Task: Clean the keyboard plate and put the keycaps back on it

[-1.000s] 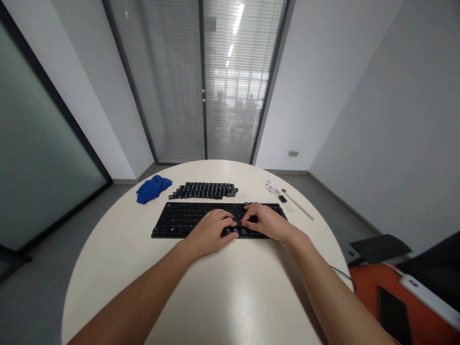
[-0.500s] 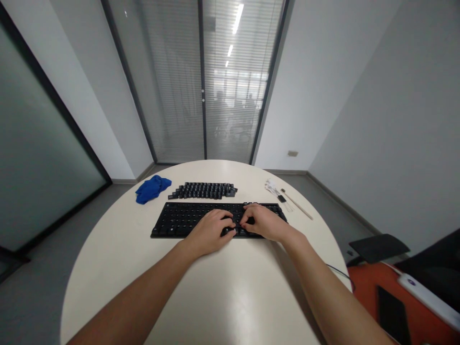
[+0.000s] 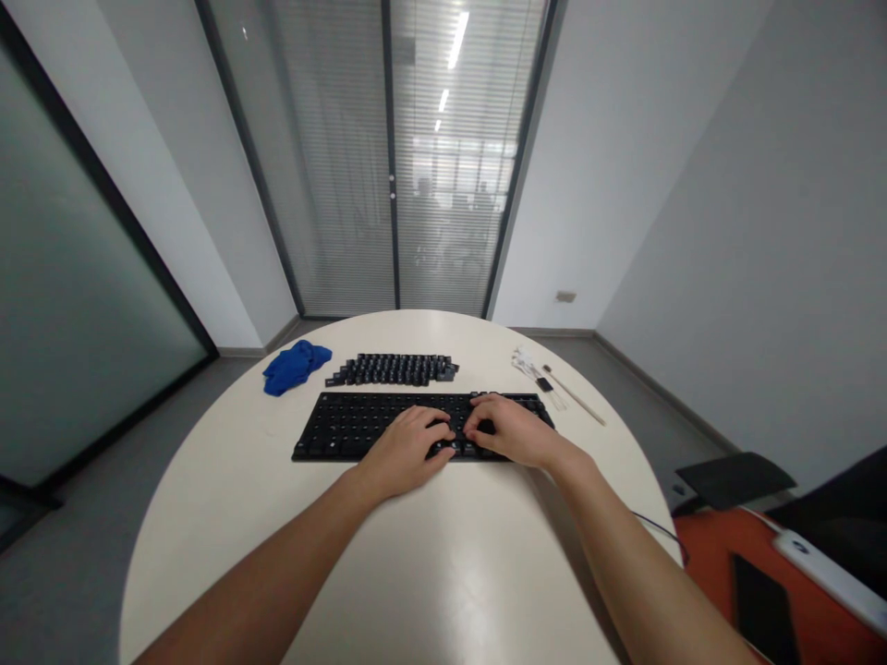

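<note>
A black keyboard (image 3: 350,429) lies on the round table, and its left part shows bare key positions without caps. My left hand (image 3: 408,448) rests on the keyboard's middle, fingers bent over the top and thumb near the front edge, holding it. Just to the right, my right hand (image 3: 509,429) is closed, with its thumb and index fingertips pinched low over the keys. Anything between those fingertips is too small or hidden to make out. Behind the keyboard, loose black keycaps (image 3: 394,369) stand in rows.
A crumpled blue cloth (image 3: 297,367) lies at the left on the cream table (image 3: 228,526). At the right are a thin wooden-handled brush (image 3: 578,399), a wire keycap puller (image 3: 545,384) and white scraps (image 3: 525,360). An orange chair (image 3: 721,536) holds a phone (image 3: 766,605) and power strip (image 3: 832,577).
Both hands stay nearly in the same place on the keyboard. The whole view has shifted very slightly; no object has visibly moved on the table.
</note>
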Demonstrator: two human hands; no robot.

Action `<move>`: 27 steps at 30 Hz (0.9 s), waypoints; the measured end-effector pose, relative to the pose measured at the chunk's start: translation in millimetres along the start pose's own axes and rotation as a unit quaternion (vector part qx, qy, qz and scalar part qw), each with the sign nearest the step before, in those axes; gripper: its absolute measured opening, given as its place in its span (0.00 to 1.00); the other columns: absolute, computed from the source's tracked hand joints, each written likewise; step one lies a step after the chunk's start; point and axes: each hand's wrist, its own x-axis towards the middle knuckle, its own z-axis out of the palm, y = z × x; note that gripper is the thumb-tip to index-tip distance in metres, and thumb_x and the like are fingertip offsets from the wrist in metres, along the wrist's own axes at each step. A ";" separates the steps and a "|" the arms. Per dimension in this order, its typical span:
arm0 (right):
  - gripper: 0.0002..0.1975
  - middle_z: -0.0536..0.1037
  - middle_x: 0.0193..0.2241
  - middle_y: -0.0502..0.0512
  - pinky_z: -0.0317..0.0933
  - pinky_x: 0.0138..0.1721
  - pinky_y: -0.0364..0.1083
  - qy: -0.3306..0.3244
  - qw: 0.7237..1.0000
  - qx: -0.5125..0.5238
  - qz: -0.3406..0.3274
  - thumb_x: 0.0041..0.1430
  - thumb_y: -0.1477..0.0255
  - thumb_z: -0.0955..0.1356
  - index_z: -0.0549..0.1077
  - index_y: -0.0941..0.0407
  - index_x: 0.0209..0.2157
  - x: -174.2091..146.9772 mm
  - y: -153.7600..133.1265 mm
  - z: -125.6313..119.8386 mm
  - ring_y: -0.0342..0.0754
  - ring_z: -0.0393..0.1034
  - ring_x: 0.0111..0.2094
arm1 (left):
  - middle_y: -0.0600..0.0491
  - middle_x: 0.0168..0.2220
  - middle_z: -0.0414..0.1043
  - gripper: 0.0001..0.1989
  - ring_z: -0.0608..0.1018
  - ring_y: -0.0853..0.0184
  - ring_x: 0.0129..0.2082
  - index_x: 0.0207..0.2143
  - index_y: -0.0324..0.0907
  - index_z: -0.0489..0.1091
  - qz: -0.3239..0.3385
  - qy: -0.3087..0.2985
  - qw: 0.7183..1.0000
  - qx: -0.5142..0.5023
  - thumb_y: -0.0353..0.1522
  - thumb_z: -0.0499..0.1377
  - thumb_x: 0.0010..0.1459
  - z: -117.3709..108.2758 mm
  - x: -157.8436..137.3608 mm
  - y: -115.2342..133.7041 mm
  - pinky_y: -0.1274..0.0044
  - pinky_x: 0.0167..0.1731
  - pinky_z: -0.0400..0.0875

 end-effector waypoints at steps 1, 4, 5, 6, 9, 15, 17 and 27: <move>0.08 0.83 0.39 0.55 0.61 0.55 0.51 0.001 1.000 0.001 -0.003 0.59 0.76 0.69 0.82 0.53 0.32 -0.1 -0.2 -0.5 0.57 0.69 0.55 | 0.48 0.52 0.73 0.07 0.73 0.58 0.53 0.44 0.44 0.74 0.000 0.000 1.000 -0.001 0.33 0.61 0.63 -0.2 -0.2 0.2 0.62 0.57 0.67; 0.07 0.83 0.37 0.54 0.62 0.54 0.51 0.011 1.000 0.006 -0.009 0.60 0.74 0.69 0.81 0.53 0.33 -0.8 1.2 -1.4 0.56 0.71 0.53 | 0.47 0.53 0.73 0.08 0.73 0.57 0.54 0.44 0.43 0.74 0.002 0.002 1.000 -0.004 0.33 0.61 0.63 0.0 -0.5 -0.2 0.61 0.57 0.67; 0.06 0.83 0.37 0.54 0.63 0.54 0.51 0.015 1.000 0.010 -0.011 0.60 0.74 0.69 0.81 0.53 0.34 -1.1 2.3 -1.4 0.56 0.71 0.52 | 0.47 0.52 0.73 0.09 0.73 0.58 0.54 0.45 0.43 0.74 0.003 0.005 1.000 -0.008 0.33 0.61 0.63 0.3 -0.5 -0.5 0.61 0.58 0.67; 0.06 0.83 0.37 0.54 0.63 0.53 0.51 0.019 1.000 0.014 -0.012 0.60 0.73 0.69 0.81 0.53 0.34 -1.4 3.8 -1.2 0.56 0.72 0.52 | 0.47 0.52 0.74 0.10 0.73 0.58 0.54 0.46 0.44 0.74 0.004 0.008 1.000 -0.013 0.33 0.61 0.62 0.6 -0.4 -1.0 0.61 0.58 0.67; 0.05 0.83 0.38 0.55 0.62 0.54 0.52 0.019 1.000 0.017 -0.009 0.58 0.73 0.71 0.82 0.53 0.35 -1.8 8.7 0.4 0.57 0.71 0.54 | 0.48 0.52 0.75 0.10 0.74 0.59 0.53 0.47 0.44 0.74 0.013 0.016 0.999 -0.025 0.32 0.61 0.62 1.2 0.0 -2.3 0.62 0.58 0.67; 0.06 0.83 0.38 0.55 0.61 0.56 0.53 -0.006 1.000 -0.003 0.022 0.57 0.74 0.71 0.83 0.52 0.33 0.7 11.0 3.5 0.59 0.68 0.57 | 0.48 0.52 0.74 0.07 0.74 0.58 0.53 0.42 0.44 0.76 0.002 0.006 1.000 -0.014 0.32 0.60 0.63 -0.7 0.5 -0.9 0.63 0.56 0.68; 0.06 0.83 0.38 0.54 0.61 0.56 0.53 -0.007 1.000 -0.009 0.024 0.57 0.74 0.71 0.83 0.52 0.32 0.9 9.0 3.2 0.59 0.68 0.57 | 0.48 0.52 0.74 0.07 0.74 0.58 0.53 0.42 0.44 0.75 0.000 0.004 1.000 -0.010 0.32 0.60 0.63 -0.7 0.5 0.4 0.63 0.56 0.68; 0.07 0.82 0.39 0.56 0.62 0.53 0.51 0.023 0.999 -0.027 -0.029 0.62 0.72 0.69 0.80 0.53 0.38 -0.1 3.8 5.0 0.56 0.70 0.52 | 0.49 0.50 0.76 0.08 0.75 0.59 0.51 0.45 0.44 0.73 -0.018 0.022 1.000 -0.011 0.34 0.58 0.65 1.1 2.2 3.3 0.64 0.55 0.69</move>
